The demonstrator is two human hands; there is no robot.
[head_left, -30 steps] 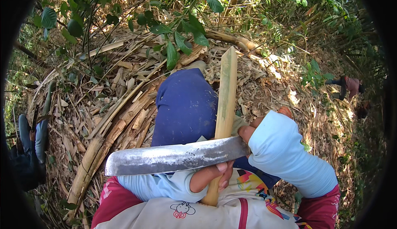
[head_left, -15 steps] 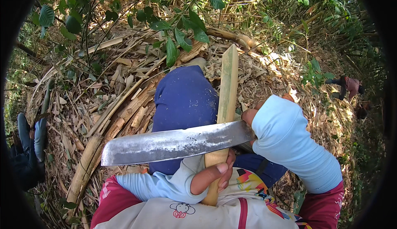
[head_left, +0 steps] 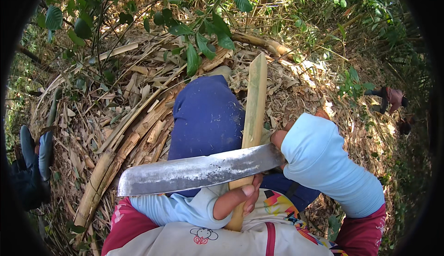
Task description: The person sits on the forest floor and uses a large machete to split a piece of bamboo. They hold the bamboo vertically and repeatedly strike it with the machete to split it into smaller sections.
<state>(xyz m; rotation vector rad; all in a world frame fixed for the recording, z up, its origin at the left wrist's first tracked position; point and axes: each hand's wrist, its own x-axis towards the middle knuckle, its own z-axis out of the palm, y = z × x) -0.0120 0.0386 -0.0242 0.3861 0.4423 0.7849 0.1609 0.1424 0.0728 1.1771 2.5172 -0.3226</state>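
My left hand (head_left: 236,199), in a pale blue sleeve, grips a flat pale bamboo slat (head_left: 254,103) near its lower end; the slat runs up and away over my knee in blue trousers (head_left: 206,117). My right hand (head_left: 284,140), also sleeved in pale blue, holds the handle of a big machete. Its broad grey blade (head_left: 194,173) lies across the slat, pointing left, with its edge against the slat just above my left thumb.
Split bamboo culms (head_left: 115,156) and dry husks cover the ground to the left. A leafy branch (head_left: 199,34) hangs overhead. A person's dark blue legs (head_left: 32,159) are at the left edge; another person (head_left: 393,100) bends over at far right.
The machete and my right hand rose a little, then came back down slightly across the slat. My left hand keeps its grip on the slat.
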